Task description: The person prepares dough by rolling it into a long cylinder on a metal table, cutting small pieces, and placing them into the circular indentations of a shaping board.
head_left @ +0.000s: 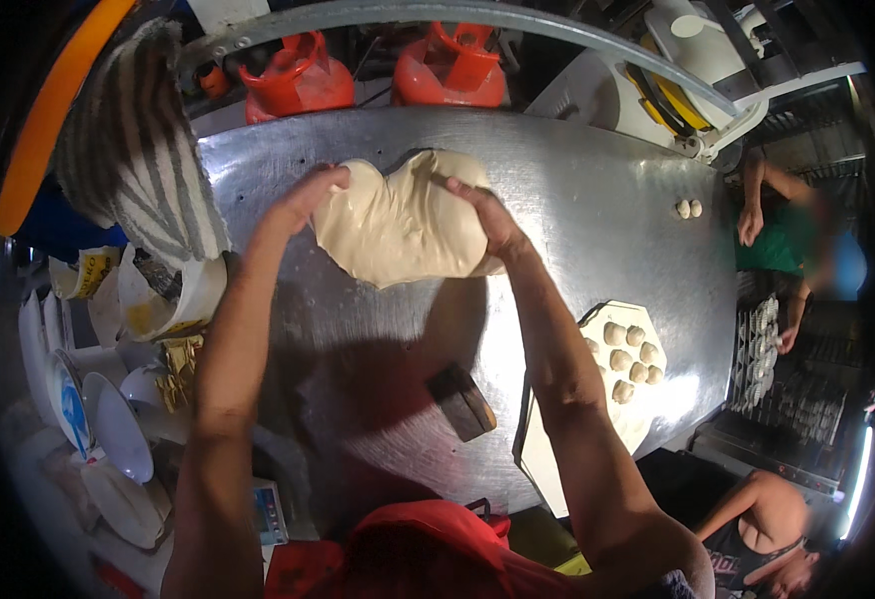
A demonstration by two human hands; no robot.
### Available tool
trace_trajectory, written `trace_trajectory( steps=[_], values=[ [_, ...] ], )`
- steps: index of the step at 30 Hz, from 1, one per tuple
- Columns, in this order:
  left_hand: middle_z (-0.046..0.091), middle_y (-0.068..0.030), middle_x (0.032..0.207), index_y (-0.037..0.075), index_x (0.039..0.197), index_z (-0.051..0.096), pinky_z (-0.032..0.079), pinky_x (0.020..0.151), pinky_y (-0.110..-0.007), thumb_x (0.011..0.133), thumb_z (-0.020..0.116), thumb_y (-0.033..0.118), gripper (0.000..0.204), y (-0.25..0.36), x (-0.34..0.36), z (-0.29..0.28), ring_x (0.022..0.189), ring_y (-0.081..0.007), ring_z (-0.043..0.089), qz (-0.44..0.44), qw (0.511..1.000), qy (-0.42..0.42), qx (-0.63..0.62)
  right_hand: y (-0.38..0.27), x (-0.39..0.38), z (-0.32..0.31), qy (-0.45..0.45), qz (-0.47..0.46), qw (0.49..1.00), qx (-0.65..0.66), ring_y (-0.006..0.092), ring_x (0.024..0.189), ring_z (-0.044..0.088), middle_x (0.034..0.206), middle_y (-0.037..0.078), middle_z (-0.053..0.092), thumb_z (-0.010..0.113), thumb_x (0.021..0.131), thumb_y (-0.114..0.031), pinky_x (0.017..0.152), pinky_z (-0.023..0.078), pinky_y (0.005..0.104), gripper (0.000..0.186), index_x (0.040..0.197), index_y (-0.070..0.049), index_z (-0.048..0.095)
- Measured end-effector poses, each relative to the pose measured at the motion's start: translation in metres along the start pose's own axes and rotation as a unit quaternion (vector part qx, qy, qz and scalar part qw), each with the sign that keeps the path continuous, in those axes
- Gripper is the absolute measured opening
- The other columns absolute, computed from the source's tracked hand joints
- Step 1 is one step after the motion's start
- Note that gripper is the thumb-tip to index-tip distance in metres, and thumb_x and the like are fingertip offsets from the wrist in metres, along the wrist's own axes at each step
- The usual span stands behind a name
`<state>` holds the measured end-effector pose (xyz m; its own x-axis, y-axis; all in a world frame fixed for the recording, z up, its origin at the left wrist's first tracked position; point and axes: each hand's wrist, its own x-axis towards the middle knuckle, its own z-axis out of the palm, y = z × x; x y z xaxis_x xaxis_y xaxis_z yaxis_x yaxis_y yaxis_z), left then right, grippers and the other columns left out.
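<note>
A big pale lump of dough [403,222] hangs stretched above the steel table [597,200], held at both ends. My left hand [308,198] grips its left end and my right hand [489,220] grips its right side. Below my right forearm lies a white board [567,459] carrying several small dough balls [627,359]. A dark rectangular scraper [462,401] rests on the table between my arms.
Two small dough balls [689,209] sit at the table's far right. Two red gas cylinders [378,75] stand behind the table. A striped cloth [133,150] hangs at left, above plastic tubs and white bowls [118,424]. Two other people [777,230] work at right beside trays.
</note>
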<state>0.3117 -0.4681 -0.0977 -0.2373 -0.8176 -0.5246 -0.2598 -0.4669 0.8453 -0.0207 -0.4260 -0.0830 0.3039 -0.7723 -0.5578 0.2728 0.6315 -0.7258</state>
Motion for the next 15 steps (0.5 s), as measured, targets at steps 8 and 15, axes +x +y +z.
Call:
trace_trajectory(
  steps=[8,15],
  values=[
    [0.070,-0.0136,0.110,-0.001,0.128,0.065,0.062,0.083,-0.040,0.084,0.064,0.029,0.054,-0.014,-0.054,0.061,0.093,-0.0254,0.073,-0.007,0.986,-0.049,-0.156,0.055,-0.053,0.033,-0.103,-0.008,0.995,0.009,0.0297,0.115,0.073,0.133,0.017,0.068,0.080,0.093,-0.019,0.096,0.064,0.0446,0.070,0.152,0.000,0.048],
    [0.070,-0.0071,0.101,0.011,0.104,0.067,0.064,0.084,-0.043,0.086,0.063,0.015,0.018,-0.097,-0.180,0.069,0.092,-0.0263,0.072,-0.095,0.885,0.018,-0.456,0.102,-0.144,0.079,-0.130,0.083,0.988,0.023,0.0297,0.118,0.072,0.132,0.015,0.069,0.089,0.081,-0.005,0.101,0.061,0.0437,0.083,0.153,-0.001,0.049]
  ],
)
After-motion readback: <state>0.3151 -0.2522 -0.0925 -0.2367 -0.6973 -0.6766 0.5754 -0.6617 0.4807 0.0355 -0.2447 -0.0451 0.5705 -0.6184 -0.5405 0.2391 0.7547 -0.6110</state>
